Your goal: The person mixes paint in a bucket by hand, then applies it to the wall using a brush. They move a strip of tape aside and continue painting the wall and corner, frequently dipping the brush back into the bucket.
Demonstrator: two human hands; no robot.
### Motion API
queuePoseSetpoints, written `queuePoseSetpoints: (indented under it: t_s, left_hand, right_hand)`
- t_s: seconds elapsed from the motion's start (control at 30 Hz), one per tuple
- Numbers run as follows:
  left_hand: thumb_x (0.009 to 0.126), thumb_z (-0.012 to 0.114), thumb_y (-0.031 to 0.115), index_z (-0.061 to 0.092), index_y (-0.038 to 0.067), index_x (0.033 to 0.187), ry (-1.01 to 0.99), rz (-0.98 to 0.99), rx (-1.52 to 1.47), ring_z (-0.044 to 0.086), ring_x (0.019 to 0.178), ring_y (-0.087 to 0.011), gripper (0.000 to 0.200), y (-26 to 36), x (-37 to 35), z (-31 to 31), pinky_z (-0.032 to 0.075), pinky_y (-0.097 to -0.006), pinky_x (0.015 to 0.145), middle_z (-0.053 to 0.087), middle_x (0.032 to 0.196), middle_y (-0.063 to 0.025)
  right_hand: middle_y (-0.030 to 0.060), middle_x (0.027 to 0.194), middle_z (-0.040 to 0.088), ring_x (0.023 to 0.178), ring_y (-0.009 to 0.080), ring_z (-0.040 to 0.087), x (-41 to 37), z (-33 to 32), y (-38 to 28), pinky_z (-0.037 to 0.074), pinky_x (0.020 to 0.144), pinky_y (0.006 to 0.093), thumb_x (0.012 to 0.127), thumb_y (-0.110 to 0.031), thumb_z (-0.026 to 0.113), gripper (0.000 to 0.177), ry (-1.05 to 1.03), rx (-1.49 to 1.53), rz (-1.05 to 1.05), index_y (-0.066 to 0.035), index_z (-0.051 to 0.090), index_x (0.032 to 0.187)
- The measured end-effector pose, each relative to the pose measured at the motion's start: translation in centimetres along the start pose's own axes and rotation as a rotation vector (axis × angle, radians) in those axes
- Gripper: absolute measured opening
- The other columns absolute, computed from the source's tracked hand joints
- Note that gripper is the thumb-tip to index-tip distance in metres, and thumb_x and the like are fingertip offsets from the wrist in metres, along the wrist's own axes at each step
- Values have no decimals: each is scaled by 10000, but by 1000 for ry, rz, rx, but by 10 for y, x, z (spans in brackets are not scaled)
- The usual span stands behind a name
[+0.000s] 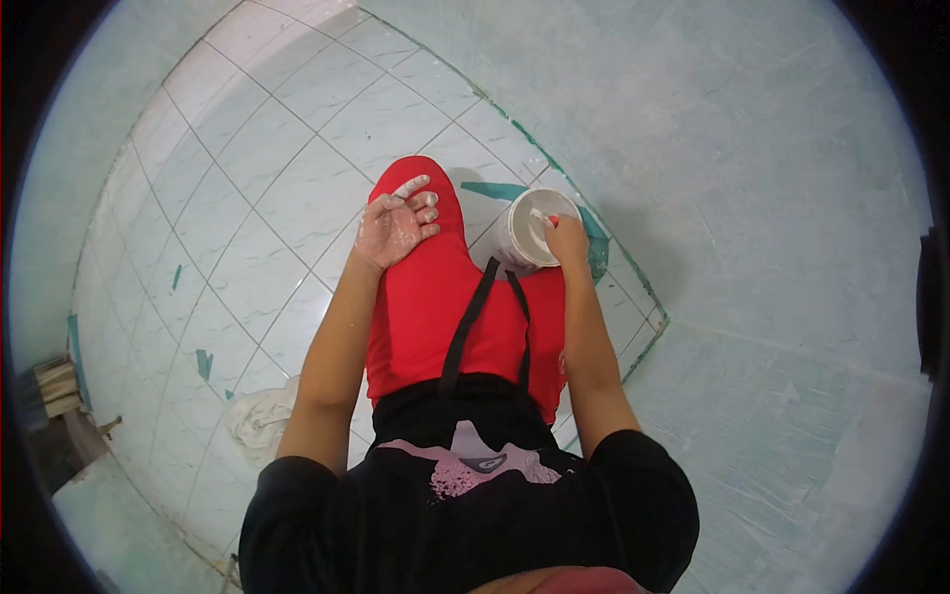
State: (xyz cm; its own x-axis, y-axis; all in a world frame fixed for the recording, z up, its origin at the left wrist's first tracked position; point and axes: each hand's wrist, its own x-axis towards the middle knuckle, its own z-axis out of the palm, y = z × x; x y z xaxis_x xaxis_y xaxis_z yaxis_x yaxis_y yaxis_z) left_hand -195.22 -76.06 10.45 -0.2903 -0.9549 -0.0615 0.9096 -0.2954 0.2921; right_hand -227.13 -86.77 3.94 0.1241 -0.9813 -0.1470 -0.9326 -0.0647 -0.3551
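My left hand (394,226) rests palm up on the red-trousered knee (421,173). Its fingers are loosely curled and apart, smeared with white paste, and nothing lies in the palm. Beside the other leg stands a white bucket (505,238), with pale material on its inner wall. At the bucket's right rim, my right hand (568,241) is closed around a small red-handled tool (553,222). The tool's whitish end reaches into the bucket; its exact shape is too small to make out.
Pale tiled floor (287,188) spreads ahead and left. Green strips (495,189) lie around the bucket, with smaller scraps (204,364) farther left. A crumpled white cloth (259,421) sits by my left elbow. A pale green wall (752,198) rises close on the right.
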Motion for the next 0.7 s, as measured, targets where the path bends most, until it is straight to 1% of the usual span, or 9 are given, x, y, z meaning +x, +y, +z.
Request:
queuePoseSetpoints:
  t_s: [0.07, 0.13, 0.3, 0.37, 0.4, 0.47, 0.6, 0.67, 0.7]
  left_hand:
    - [778, 484, 174, 484, 57, 1197, 31, 30, 24, 537, 872, -226, 435, 1, -2, 1, 447, -375, 792, 563, 1041, -127]
    - [777, 484, 170, 490, 57, 1191, 48, 37, 29, 529, 867, -224, 429, 0, -2, 2, 446, -375, 789, 559, 1036, -126]
    - [776, 484, 170, 498, 62, 1187, 62, 45, 15, 509, 860, -220, 425, 0, -3, -3, 441, -376, 786, 548, 1027, -124]
    - [780, 479, 180, 497, 70, 1195, 79, 46, 14, 499, 866, -221, 430, 0, -2, -6, 436, -381, 791, 541, 1036, -124]
    - [780, 479, 180, 497, 70, 1195, 76, 29, 15, 499, 866, -221, 430, 1, 0, -6, 436, -381, 791, 541, 1036, -124]
    - [781, 476, 194, 492, 77, 1211, 63, 8, 39, 498, 879, -226, 446, 3, 2, -7, 432, -387, 798, 537, 1046, -125]
    - [779, 482, 209, 489, 81, 1222, 43, -22, 53, 497, 894, -233, 461, 4, 4, -10, 427, -393, 802, 533, 1056, -124]
    - [774, 489, 225, 481, 82, 1234, 44, 2, 47, 498, 902, -239, 482, 3, 4, -12, 424, -400, 803, 532, 1061, -124]
    - [774, 489, 225, 481, 82, 1234, 42, -8, 52, 498, 902, -239, 482, 3, 3, -13, 424, -400, 803, 532, 1061, -124]
  right_hand:
    - [209, 861, 639, 817, 392, 610, 13, 19, 11, 486, 725, 459, 801, -299, 595, 273, -24, -32, -13, -42, 667, 853]
    - [203, 859, 643, 833, 373, 617, 27, 41, 29, 488, 744, 458, 794, -283, 601, 252, -98, -176, -84, -51, 676, 859]
    - [178, 841, 658, 829, 352, 629, 24, 49, 27, 493, 749, 438, 796, -285, 614, 233, -127, -171, -29, -76, 697, 855]
    - [172, 870, 657, 846, 350, 626, 17, 45, 30, 493, 754, 433, 801, -320, 612, 244, -217, -146, -185, -107, 699, 881]
    - [172, 870, 657, 846, 350, 626, 13, 41, 30, 493, 754, 433, 801, -320, 612, 244, -214, -142, -168, -107, 699, 881]
    - [164, 886, 656, 857, 348, 623, 6, 26, 31, 493, 758, 431, 803, -344, 611, 250, -346, -63, -252, -127, 695, 893]
    - [153, 877, 658, 854, 336, 627, 5, 6, 22, 498, 747, 432, 806, -312, 601, 222, -288, -176, -265, -128, 688, 896]
    - [153, 873, 658, 845, 317, 636, 13, 5, 23, 504, 725, 430, 806, -292, 592, 211, -153, -181, -142, -119, 688, 879]
    - [153, 873, 658, 845, 317, 636, 15, 6, 23, 504, 725, 430, 806, -292, 592, 211, -150, -174, -134, -119, 688, 879]
